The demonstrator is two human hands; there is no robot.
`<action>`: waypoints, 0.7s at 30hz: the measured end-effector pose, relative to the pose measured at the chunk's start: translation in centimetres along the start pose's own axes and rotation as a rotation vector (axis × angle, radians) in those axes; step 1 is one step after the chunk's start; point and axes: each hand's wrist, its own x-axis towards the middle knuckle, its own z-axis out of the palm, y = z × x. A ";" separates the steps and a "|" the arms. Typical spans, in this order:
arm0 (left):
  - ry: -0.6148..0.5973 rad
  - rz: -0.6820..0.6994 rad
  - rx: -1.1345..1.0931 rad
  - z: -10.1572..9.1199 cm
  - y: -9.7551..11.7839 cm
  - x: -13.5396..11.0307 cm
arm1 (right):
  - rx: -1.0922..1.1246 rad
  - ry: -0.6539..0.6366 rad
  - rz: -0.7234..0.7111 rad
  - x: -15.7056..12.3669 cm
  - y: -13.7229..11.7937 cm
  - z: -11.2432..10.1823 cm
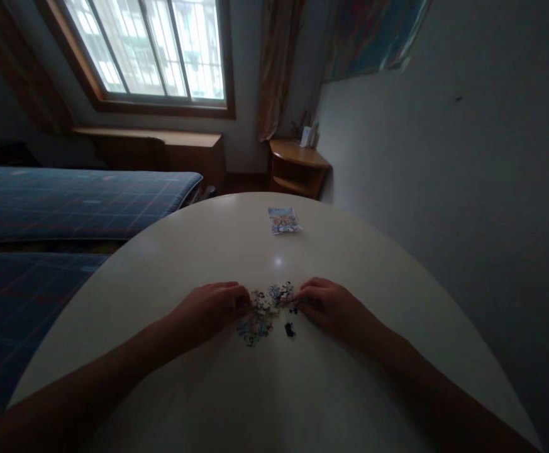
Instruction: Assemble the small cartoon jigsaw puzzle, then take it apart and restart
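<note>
Centrally, a loose heap of small jigsaw-like pieces (263, 309) lies on a round, pale table (199, 245), between 2 bare hands. The left hand (218, 304) reaches the heap's left edge, its fingers curled and bunched together; whether they grip a piece cannot be told in the dim light. The right hand (328, 306) rests at the opposite edge, its fingers bent toward the heap and its fingertips close to the pieces; here, too, a grip cannot be made out. The pieces are mixed in tone, with pale, bluish and dark ones overlapping. Just beside the heap, on its near right side, lies 1 dark cluster (290, 329), apart from the rest. Farther across the table, well apart from both hands, lies a colourful printed packet or sheet (283, 221). Beyond the table appear a plaid-covered bed (85, 198), a barred window (161, 50) and a wooden corner shelf (299, 154).
</note>
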 end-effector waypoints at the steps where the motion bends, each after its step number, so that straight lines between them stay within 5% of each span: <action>1: 0.033 0.016 -0.011 0.3 -0.2 0.2 | 0.036 0.018 0.013 0.2 -0.1 0.2; 6: 0.186 0.116 -0.061 0.7 -0.2 0.0 | 0.232 0.066 0.183 0.3 0.2 -0.7; 9: 0.179 0.225 -0.032 1.0 0.2 -0.3 | 0.251 0.061 0.191 0.0 0.5 -2.3; 15: 0.166 0.276 -0.025 2.9 0.4 0.6 | 0.059 -0.172 0.127 -1.8 0.4 -4.9; 21: 0.207 0.303 -0.135 3.3 0.5 1.5 | 0.034 -0.228 0.121 -2.0 0.2 -3.9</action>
